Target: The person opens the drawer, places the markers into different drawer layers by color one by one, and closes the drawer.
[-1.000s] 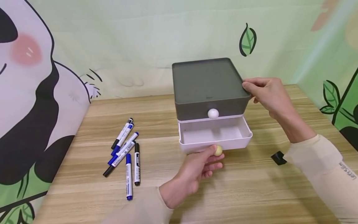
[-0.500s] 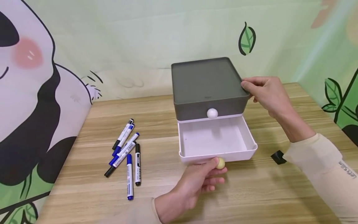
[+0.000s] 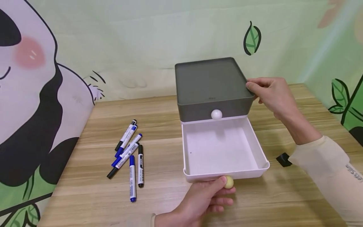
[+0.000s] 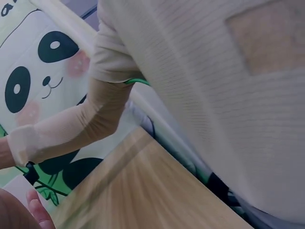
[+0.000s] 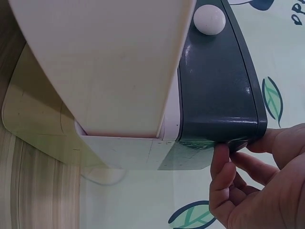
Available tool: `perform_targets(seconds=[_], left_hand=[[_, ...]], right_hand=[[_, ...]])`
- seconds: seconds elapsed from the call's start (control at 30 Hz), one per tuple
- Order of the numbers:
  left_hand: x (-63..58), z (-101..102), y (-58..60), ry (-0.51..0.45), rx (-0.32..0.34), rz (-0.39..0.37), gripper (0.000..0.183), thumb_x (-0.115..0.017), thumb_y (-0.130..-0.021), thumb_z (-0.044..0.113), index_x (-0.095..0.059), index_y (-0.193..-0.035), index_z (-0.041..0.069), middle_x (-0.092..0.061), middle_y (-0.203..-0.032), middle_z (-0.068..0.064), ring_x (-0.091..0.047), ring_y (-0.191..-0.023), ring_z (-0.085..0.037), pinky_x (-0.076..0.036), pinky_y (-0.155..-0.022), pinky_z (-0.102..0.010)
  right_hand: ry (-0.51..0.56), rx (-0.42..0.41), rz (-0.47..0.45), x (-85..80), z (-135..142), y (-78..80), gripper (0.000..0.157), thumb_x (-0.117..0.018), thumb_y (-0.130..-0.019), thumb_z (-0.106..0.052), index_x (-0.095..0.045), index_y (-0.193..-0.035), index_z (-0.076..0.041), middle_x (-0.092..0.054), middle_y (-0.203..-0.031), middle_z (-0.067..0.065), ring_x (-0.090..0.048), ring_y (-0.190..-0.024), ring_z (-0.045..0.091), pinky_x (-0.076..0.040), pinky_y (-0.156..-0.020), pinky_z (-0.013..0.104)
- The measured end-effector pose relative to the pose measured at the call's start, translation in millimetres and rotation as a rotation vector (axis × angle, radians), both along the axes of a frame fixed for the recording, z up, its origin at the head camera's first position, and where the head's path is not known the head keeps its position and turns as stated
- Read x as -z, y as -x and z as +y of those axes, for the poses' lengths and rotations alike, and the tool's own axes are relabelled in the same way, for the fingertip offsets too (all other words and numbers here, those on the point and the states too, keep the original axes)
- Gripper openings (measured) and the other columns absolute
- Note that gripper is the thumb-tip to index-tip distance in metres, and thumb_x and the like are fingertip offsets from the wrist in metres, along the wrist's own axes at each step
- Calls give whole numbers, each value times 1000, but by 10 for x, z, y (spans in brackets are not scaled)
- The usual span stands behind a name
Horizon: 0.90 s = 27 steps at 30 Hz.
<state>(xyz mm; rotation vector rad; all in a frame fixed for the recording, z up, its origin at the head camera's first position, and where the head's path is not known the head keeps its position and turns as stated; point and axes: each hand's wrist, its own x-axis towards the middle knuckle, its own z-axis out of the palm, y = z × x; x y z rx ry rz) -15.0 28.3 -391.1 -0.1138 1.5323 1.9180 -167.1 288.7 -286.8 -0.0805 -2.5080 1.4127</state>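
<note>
A small storage box with a dark grey top (image 3: pixel 211 82) stands at the middle back of the table. Its white drawer (image 3: pixel 221 151) is pulled far out at the front and holds only a tiny dark speck. My left hand (image 3: pixel 199 198) pinches the drawer's pale yellow knob (image 3: pixel 229 182) between thumb and fingers. At the grey section's right edge, my right hand (image 3: pixel 273 94) grips the rim with thumb on top. The right wrist view shows the right-hand fingers (image 5: pixel 221 176) under that edge. A white knob (image 3: pixel 216 114) sits on the grey front.
Several blue and black whiteboard markers (image 3: pixel 132 178) lie loosely on the wooden table (image 3: pixel 158 126) to the left. A small black object (image 3: pixel 283 160) is by the right sleeve. Behind the table hangs a printed panda and leaf backdrop (image 3: pixel 136 47).
The white drawer has slid further out toward me, drawn by my left hand on its knob. My right hand stays on the grey section's edge, and the markers have not moved.
</note>
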Motion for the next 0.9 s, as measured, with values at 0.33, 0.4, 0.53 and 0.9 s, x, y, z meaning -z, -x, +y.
perform_targets(seconds=[0.33, 0.4, 0.53, 0.9], left_hand=[[45, -9, -49, -43, 18, 19, 32, -60, -105, 28, -70, -121, 1, -76, -109, -16, -73, -78, -11, -53, -60, -20], [56, -9, -53, -35, 18, 20, 31, -60, -106, 27, -70, -120, 1, -76, -110, -17, -74, -79, -12, -53, -60, -20], [65, -12, -58, -4, 28, 19, 29, -60, -105, 25, -70, -118, 1, -76, -108, -16, -74, -81, -14, -52, -59, -20], [-153, -177, -11, 83, 443, 26, 23, -59, -105, 16, -70, -116, -2, -75, -107, -4, -70, -85, -11, -50, -68, -19]], right_hand=[[-23, 4, -2, -16, -11, -4, 42, -67, -100, -34, -74, -124, -1, -68, -87, -17, -59, -71, 7, -48, -59, 21], [-21, 1, 0, -18, -14, -5, 42, -67, -101, -34, -74, -124, -1, -69, -87, -17, -59, -71, 8, -48, -59, 21], [-17, -1, 2, -12, -14, -5, 42, -67, -100, -34, -74, -124, -1, -69, -87, -17, -59, -72, 9, -48, -59, 21], [-16, -3, 5, 11, -4, -8, 42, -67, -100, -35, -74, -124, -1, -69, -89, -17, -59, -72, 7, -48, -59, 21]])
